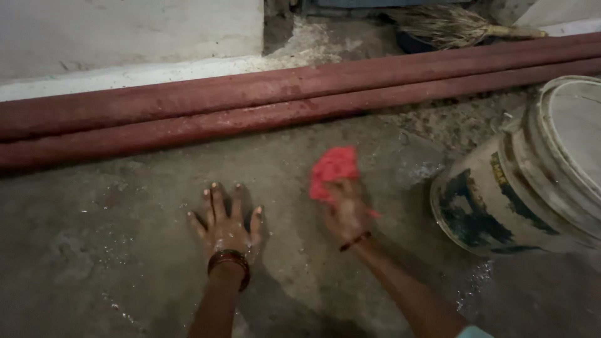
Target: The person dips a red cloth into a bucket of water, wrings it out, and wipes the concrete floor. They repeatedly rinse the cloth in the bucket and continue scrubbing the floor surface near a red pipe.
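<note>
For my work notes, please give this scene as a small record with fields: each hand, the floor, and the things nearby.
left hand: flat on the floor, fingers spread, bangles at the wrist
right hand: pressing a red cloth on the floor
floor: grey concrete, wet patches
pipes: two dark red, lying along the wall
bucket: white, worn, lid on, tilted, right of the cloth
broom: behind the pipes

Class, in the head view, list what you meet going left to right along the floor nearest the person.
Left hand flat on the wet concrete floor → right hand holding a crumpled red cloth → worn white plastic bucket.
</note>
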